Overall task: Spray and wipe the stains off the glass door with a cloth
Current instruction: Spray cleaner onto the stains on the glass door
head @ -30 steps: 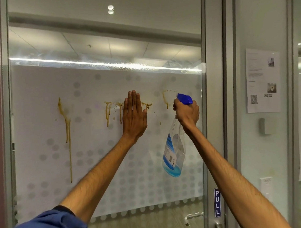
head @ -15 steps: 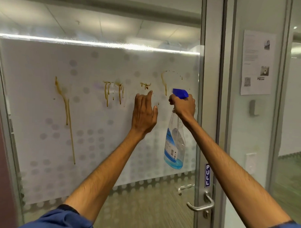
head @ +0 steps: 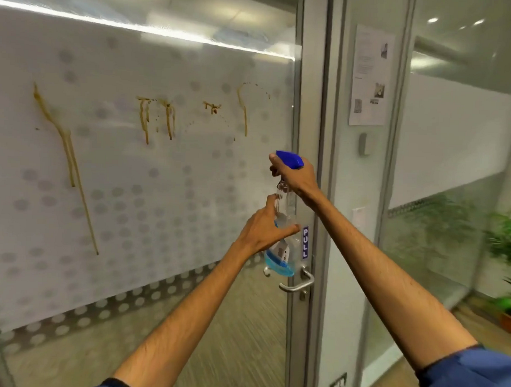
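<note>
- Before the glass door (head: 161,190), our right hand (head: 297,177) grips the spray bottle (head: 283,246) by its blue trigger head.
- Our left hand (head: 264,228) clasps the bottle's body.
- Brown stains (head: 67,157) streak the glass.

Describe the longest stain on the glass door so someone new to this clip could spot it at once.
Start at the frosted, dotted glass door and look far left, away from the handle. The longest stain is a brown streak running diagonally down; the others are short drips.
</note>
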A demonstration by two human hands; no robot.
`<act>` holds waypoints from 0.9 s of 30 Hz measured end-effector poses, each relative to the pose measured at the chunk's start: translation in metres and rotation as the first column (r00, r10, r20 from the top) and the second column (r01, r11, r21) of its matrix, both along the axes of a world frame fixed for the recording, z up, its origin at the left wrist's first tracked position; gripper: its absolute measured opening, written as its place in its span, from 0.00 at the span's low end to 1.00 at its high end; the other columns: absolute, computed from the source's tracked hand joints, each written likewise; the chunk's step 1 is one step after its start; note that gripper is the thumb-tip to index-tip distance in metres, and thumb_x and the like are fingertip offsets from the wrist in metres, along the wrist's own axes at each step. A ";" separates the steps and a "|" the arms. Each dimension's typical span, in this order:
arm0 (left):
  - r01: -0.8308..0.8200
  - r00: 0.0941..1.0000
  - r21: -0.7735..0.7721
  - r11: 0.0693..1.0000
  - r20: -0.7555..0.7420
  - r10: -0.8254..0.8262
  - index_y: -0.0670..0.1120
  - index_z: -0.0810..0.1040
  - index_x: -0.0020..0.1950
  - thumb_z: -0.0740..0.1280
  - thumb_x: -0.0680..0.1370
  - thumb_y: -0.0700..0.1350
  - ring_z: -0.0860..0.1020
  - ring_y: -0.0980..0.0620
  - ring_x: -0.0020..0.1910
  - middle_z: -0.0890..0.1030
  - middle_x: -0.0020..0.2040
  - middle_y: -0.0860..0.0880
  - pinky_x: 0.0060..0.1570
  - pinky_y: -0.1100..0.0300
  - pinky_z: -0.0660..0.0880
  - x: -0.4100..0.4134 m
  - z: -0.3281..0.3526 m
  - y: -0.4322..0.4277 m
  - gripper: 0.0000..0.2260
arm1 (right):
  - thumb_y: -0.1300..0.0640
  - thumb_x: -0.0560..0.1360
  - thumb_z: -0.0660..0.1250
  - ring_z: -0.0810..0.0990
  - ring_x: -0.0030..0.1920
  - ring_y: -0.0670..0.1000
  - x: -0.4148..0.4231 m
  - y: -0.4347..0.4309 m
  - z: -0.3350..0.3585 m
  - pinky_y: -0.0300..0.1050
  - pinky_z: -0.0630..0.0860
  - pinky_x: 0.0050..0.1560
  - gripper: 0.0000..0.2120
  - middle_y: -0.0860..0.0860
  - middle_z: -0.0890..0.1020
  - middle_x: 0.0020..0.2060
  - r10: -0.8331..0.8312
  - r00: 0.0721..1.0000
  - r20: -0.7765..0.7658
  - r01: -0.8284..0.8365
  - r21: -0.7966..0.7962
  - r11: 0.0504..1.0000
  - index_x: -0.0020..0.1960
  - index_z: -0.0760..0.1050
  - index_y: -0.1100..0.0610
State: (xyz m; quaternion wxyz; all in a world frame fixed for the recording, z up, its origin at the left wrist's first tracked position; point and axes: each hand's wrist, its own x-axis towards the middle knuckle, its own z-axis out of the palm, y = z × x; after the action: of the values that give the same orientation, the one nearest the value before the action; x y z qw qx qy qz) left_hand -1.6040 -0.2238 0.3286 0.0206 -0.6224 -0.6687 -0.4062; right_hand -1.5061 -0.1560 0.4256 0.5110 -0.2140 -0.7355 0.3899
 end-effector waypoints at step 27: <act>0.637 0.742 -0.127 0.761 0.371 -0.559 0.47 0.67 0.68 0.76 0.70 0.58 0.75 0.48 0.63 0.75 0.66 0.46 0.56 0.53 0.75 0.383 -0.112 0.073 0.33 | 0.64 0.66 0.80 0.77 0.37 0.52 0.427 0.004 -0.111 0.42 0.77 0.39 0.16 0.53 0.82 0.38 -0.473 0.811 0.344 0.555 -0.200 0.807 0.53 0.82 0.63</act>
State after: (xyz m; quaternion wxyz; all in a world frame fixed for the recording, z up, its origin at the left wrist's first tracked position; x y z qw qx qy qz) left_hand -1.2207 -0.1504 0.2170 -0.2945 -0.7304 -0.4710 -0.3975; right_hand -1.0789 -0.1517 0.3146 0.4523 -0.5322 -0.6475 0.3049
